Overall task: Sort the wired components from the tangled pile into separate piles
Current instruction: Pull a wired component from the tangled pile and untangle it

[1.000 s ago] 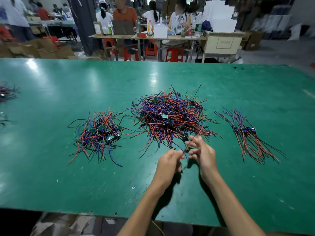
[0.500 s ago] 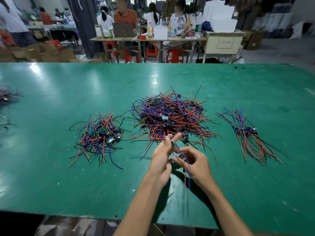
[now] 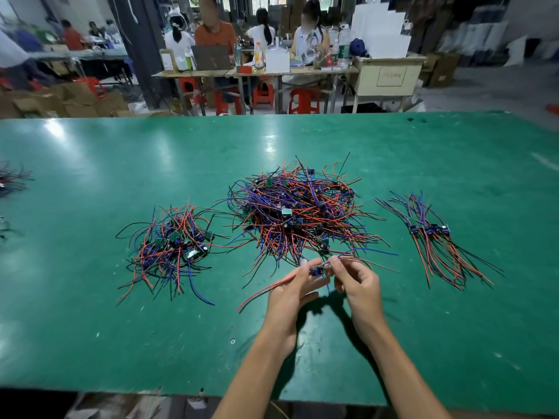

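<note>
Three wire piles [image 3: 295,217] on one green table [image 3: 90,328], two hands [image 3: 290,293].

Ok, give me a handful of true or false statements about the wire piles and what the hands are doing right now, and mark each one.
1. Both hands hold one wired component just in front of the big tangled pile. True; the left hand and right hand pinch it between them.
2. The big tangled pile lies at the far left of the green table. False; it lies in the middle.
3. The right pile lies with its wires roughly lined up. True.
4. The left pile is the largest. False; the middle pile is larger.
5. The held component's wires are yellow. False; they are red, black and blue.
</note>
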The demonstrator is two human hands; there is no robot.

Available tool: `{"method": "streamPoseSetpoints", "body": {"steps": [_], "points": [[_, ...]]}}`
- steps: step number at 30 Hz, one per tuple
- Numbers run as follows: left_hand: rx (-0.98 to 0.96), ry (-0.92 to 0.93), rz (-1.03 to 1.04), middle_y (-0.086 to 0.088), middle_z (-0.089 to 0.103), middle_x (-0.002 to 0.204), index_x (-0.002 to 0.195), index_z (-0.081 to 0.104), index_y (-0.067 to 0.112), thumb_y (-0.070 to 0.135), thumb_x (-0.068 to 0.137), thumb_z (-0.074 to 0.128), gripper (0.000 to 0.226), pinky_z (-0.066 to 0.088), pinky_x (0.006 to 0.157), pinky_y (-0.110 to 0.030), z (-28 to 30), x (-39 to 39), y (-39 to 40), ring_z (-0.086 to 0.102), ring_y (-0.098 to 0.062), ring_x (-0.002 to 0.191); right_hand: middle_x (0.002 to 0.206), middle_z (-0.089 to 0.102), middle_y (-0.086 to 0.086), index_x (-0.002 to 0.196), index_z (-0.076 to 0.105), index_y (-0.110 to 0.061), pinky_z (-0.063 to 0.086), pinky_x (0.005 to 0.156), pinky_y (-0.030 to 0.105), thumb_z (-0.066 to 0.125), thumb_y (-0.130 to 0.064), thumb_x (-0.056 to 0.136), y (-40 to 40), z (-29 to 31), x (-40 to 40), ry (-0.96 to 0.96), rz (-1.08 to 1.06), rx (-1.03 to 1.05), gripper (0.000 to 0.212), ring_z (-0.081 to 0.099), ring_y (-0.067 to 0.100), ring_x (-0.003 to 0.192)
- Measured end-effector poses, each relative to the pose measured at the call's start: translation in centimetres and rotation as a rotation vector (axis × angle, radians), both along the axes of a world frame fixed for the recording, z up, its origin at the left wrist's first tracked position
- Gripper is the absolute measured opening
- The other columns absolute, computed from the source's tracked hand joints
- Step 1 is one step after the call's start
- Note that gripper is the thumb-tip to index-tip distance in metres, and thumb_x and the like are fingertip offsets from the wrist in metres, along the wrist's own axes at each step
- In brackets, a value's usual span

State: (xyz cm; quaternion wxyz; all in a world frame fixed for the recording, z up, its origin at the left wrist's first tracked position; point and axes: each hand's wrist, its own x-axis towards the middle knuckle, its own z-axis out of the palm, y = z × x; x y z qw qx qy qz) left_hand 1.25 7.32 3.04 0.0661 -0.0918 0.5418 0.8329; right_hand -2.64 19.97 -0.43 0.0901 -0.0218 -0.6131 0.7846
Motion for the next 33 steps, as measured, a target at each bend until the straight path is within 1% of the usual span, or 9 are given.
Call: {"method": "streamPoseSetpoints", "body": {"steps": [4,10,14,18,21,23,25,29,33], "points": [[-0.115,0.031,0.088,0.001,0.079,0.103,0.101,0.081,0.027,0.046,0.082,0.07,0.029,0.056,0.073,-0.021,-0.4,0.3,-0.2,0.076,-0.018,0.089,0.065,0.065,-0.005,0.08,0.067,-0.011,0.046,0.05,0.016,0.069,-0.021,0.095,0.1,0.1,-0.2,-0.055,-0.004,-0.048,0.018,0.055,0.006,0.053],[-0.313,0.193,0.104,-0.004,0.079,0.086,0.092,0.082,0.027,0.037,0.085,0.078,0.013,0.055,0.069,-0.02,-1.6,0.8,-3.3,0.071,-0.021,0.064,0.062,0.063,-0.006,0.085,0.056,-0.014,0.044,0.048,0.016,0.062,-0.02,0.1,0.4,0.2,-0.5,-0.13,-0.01,-0.127,0.018,0.056,0.009,0.052],[-0.318,0.21,0.142,-0.01,0.078,0.081,0.09,0.083,0.023,0.028,0.078,0.083,0.013,0.052,0.057,-0.019,-1.9,1.2,-6.3,0.064,-0.014,0.053,0.067,0.064,-0.003,0.095,0.055,-0.011,0.048,0.054,0.017,0.062,-0.021,0.1,0.8,0.0,-0.5,-0.132,0.004,-0.168,0.013,0.057,0.01,0.055],[-0.293,0.191,0.291,-0.008,0.067,0.056,0.085,0.082,0.017,0.034,0.071,0.083,0.022,0.037,0.041,-0.017,-2.3,0.9,-8.4,0.044,-0.008,0.039,0.065,0.064,-0.006,0.095,0.057,-0.012,0.049,0.056,0.016,0.064,-0.022,0.099,0.7,-0.3,-0.7,-0.126,-0.026,-0.18,0.013,0.056,0.008,0.055],[-0.433,0.253,0.398,0.008,0.042,0.049,0.081,0.081,0.019,0.037,0.073,0.083,0.02,0.025,0.045,-0.016,-2.0,0.1,-9.0,0.028,-0.007,0.044,0.065,0.064,-0.004,0.094,0.057,-0.012,0.047,0.053,0.016,0.066,-0.022,0.097,0.6,-0.3,-0.8,-0.128,-0.042,-0.162,0.014,0.054,0.009,0.052],[-0.743,0.317,0.337,0.016,0.056,0.059,0.087,0.079,0.033,0.037,0.076,0.086,0.013,0.031,0.049,-0.014,-1.2,-0.8,-9.0,0.04,-0.003,0.048,0.069,0.069,0.003,0.094,0.057,-0.01,0.044,0.049,0.016,0.067,-0.022,0.096,0.5,-0.3,-0.7,-0.13,-0.039,-0.114,0.016,0.051,0.009,0.05],[-0.979,0.342,0.16,0.024,0.07,0.083,0.097,0.075,0.042,0.034,0.082,0.081,0.018,0.038,0.06,-0.008,-0.5,-1.8,-8.5,0.056,0.003,0.067,0.072,0.074,0.011,0.093,0.057,-0.011,0.041,0.045,0.015,0.067,-0.019,0.097,0.3,-0.3,-0.6,-0.112,-0.029,-0.075,0.013,0.049,0.008,0.047],[-0.766,0.295,-0.198,0.014,0.076,0.089,0.106,0.077,0.023,0.034,0.098,0.063,0.019,0.047,0.068,-0.013,0.5,-3.2,-4.4,0.069,0.002,0.075,0.07,0.072,0.004,0.085,0.065,-0.01,0.047,0.053,0.017,0.073,-0.018,0.092,0.0,-0.2,-0.2,-0.017,-0.016,0.087,0.013,0.062,0.008,0.057],[-0.535,0.235,-0.236,-0.002,0.079,0.094,0.112,0.076,0.009,0.016,0.1,0.062,0.02,0.06,0.083,-0.035,-0.6,-3.5,-1.5,0.071,-0.016,0.08,0.078,0.073,0.002,0.081,0.075,-0.011,0.055,0.074,0.037,0.077,-0.017,0.089,0.3,-0.7,-0.2,0.03,-0.036,0.227,0.011,0.066,0.017,0.074]]}}
